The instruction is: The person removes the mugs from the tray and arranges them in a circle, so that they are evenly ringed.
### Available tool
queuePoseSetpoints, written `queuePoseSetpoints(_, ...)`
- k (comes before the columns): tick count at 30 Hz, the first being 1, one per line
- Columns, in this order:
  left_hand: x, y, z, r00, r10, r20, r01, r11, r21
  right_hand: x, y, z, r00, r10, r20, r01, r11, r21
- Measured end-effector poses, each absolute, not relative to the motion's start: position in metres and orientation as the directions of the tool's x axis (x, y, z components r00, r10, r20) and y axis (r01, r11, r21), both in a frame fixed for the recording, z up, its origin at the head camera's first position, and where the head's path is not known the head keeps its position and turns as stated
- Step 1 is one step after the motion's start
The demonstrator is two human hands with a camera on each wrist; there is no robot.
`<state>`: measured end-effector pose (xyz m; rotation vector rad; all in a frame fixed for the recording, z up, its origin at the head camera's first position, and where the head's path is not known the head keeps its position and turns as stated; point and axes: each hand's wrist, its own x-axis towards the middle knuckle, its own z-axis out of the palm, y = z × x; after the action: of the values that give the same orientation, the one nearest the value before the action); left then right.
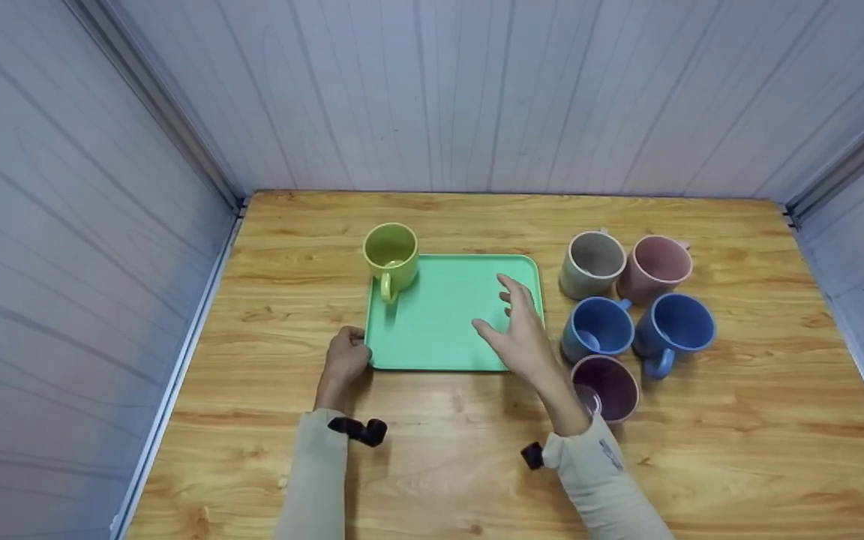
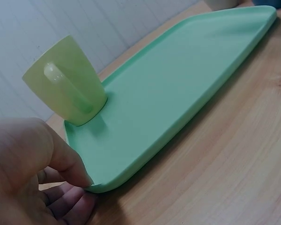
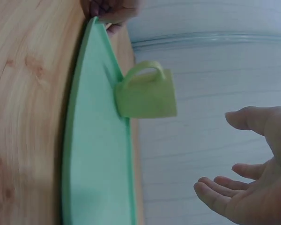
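A green rectangular tray point(image 1: 432, 322) lies on the wooden table. At its far left corner stands a yellow-green mug point(image 1: 402, 274), its handle turned toward me. My left hand point(image 1: 346, 356) pinches the tray's near left corner; in the left wrist view the thumb point(image 2: 75, 171) is on the rim and other fingers are at the side below it. Over the right part of the tray is my right hand point(image 1: 520, 337), thumb and fingers spread apart, holding nothing. The right wrist view shows this same hand point(image 3: 257, 183) away from the yellow-green mug point(image 3: 147, 98).
Several mugs cluster right of the tray: a grey one point(image 1: 578, 281), a pink one point(image 1: 642, 281), two blue ones, left point(image 1: 578, 341) and right point(image 1: 657, 337), and a purple one point(image 1: 619, 382) partly beside my right forearm. Panelled walls point(image 1: 454, 97) enclose the table's back and sides.
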<state>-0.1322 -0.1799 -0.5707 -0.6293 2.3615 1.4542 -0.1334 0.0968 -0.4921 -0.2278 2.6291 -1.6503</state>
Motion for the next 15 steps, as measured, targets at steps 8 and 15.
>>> queuePoseSetpoints(8,-0.133,-0.179,-0.568,-0.858,-0.218,-0.465,-0.513,0.402,0.758,-0.166,0.076,-0.51,-0.991,-0.131,-0.024,-0.031,0.399,-0.916)
queuePoseSetpoints(15,-0.132,-0.178,-0.571,-0.855,-0.221,-0.469,-0.518,0.39,0.762,-0.193,0.059,-0.527,-0.987,-0.157,-0.021,-0.041,0.382,-0.923)
